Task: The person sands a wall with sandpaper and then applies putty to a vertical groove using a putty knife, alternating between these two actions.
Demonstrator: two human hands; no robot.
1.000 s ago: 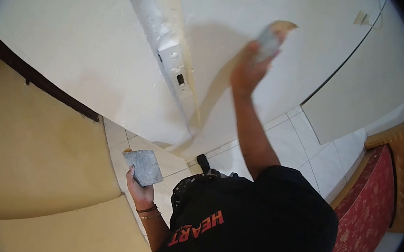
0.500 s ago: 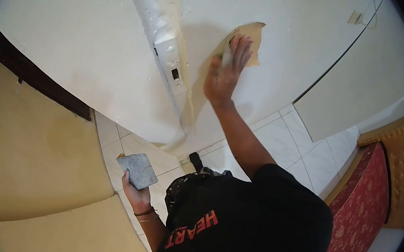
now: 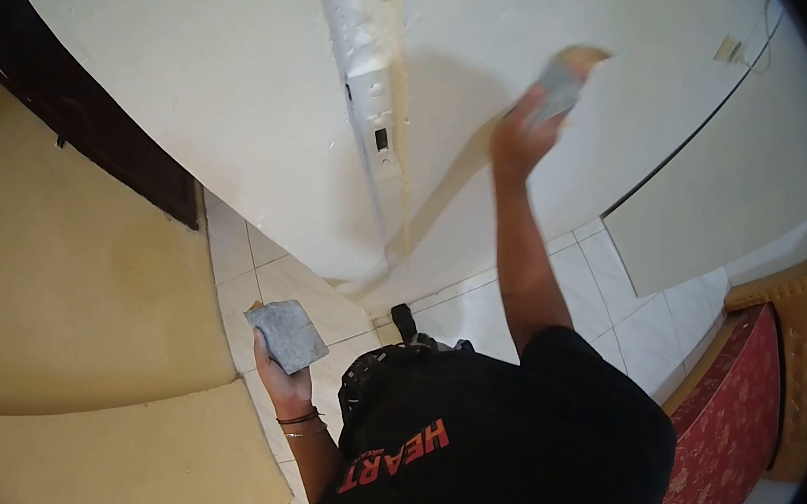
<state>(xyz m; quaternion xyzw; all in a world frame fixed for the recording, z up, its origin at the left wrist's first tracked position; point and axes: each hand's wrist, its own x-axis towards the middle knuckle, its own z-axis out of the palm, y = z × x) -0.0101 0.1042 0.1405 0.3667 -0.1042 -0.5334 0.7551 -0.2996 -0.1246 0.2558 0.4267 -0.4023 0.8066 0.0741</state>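
My left hand (image 3: 288,391), with bands on its wrist, holds a grey square piece of sandpaper (image 3: 286,335) low in front of my body; a tan bit shows at its far corner. The right arm is stretched up toward the white wall (image 3: 492,21). In my right hand (image 3: 525,144) is a second sheet of sandpaper (image 3: 562,88), grey on the side facing me and tan at its curled top edge. That sheet is blurred by motion, and its shadow falls on the wall to the left.
A switch plate (image 3: 375,123) with a dark opening sits at the wall's corner, with rough filler around it. A dark door frame (image 3: 89,103) and a yellowish panel (image 3: 66,291) are on the left. White floor tiles (image 3: 561,281) lie below. A red cushioned seat (image 3: 725,423) stands at right.
My right hand has moved right on the view, and its sandpaper has turned from the tan printed back to show grey. My left hand still holds its sheet. The view has shifted slightly.
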